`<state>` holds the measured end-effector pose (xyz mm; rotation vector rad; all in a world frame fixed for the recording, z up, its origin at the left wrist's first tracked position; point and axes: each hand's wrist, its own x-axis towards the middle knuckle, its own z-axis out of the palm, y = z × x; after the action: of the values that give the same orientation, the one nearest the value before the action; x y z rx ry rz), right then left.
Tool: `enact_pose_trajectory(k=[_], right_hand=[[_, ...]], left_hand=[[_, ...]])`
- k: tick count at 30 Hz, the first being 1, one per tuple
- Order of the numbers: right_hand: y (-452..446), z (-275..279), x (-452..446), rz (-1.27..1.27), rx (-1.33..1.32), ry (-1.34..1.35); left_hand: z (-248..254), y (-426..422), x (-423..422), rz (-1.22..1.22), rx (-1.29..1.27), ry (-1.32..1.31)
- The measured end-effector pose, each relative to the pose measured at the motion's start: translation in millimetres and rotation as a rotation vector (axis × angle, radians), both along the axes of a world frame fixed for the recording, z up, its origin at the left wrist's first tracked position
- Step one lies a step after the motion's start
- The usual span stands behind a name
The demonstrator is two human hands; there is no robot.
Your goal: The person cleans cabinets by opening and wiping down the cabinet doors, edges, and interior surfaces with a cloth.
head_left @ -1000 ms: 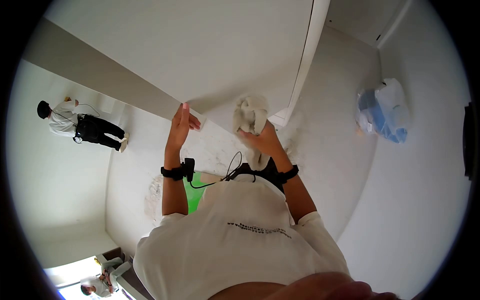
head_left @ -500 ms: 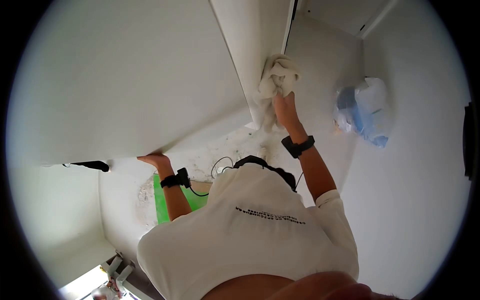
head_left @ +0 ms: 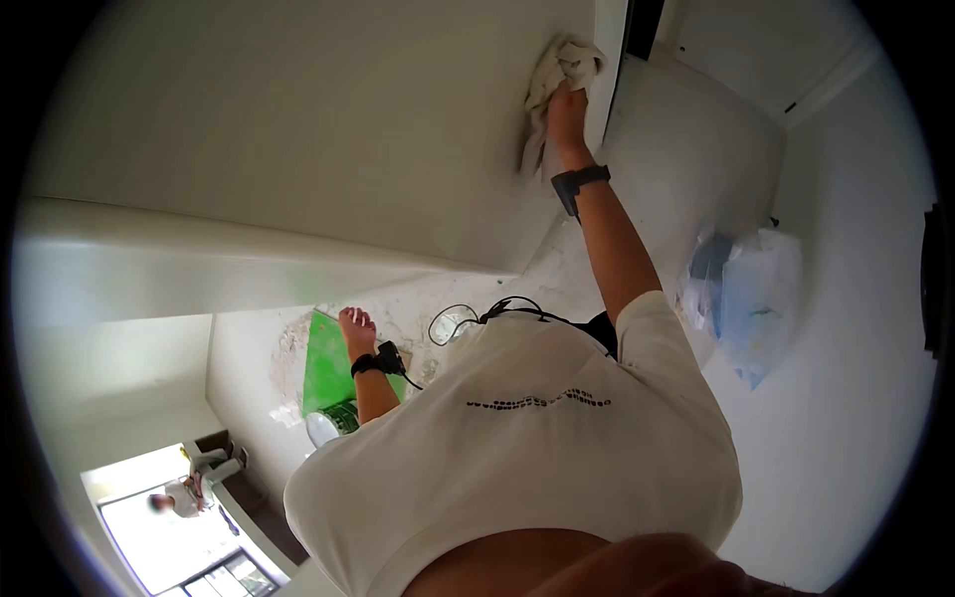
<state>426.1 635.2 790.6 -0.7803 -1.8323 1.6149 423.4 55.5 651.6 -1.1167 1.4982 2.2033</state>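
My right hand is closed on a crumpled beige cloth, which lies against a large pale panel near its right edge. Part of the cloth hangs down along the surface. My left hand is lower down, away from the panel, with its fingers curled loosely and slightly apart and nothing seen in it. Behind that hand is a green sheet on the floor. Black straps with small devices are on both wrists.
A clear plastic bag with blue contents is on the right. A bucket stands by the green sheet, on a stained floor. At the lower left, another person is near a bright window.
My right hand has moved up with the cloth along the panel. My left hand has come off the panel's edge. The view has turned, and the person at the upper left is out of sight.
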Motion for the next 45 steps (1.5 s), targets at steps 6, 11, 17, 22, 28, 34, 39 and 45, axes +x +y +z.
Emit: enact_pose_trajectory(k=[6,11,17,22,28,34,39,45], right_hand=[[50.8,29.9,-23.5,0.445,0.119,-0.654],[139.0,18.2,3.4,0.866,0.137,-0.709],[237.4,57.9,38.2,1.140,0.021,-0.427],[349.9,48.9,4.0,1.081,0.310,-0.280],[531.4,53.5,-27.7,0.956,-0.211,-0.176],[620.0,67.6,53.0,0.988,-0.744,-0.275],[749.5,69.4,32.9,0.891,0.213,-0.995],[1006.8,67.5,-42.4,0.409,1.342,-0.802]], left_hand=[[59.4,129.0,60.0,-0.223,0.058,-0.483],[83.2,335.9,70.8,-0.753,0.066,-0.187],[165.9,576.9,30.5,-1.063,-0.030,0.174],[44.5,739.9,-56.1,-1.240,0.085,0.447],[94.7,943.7,-124.6,-1.424,0.256,0.410],[148.4,951.9,-70.1,-1.508,-0.072,0.896],[170.4,947.9,-49.2,-1.312,-0.084,0.666],[130.7,972.0,-68.6,-0.793,-0.260,0.842]])
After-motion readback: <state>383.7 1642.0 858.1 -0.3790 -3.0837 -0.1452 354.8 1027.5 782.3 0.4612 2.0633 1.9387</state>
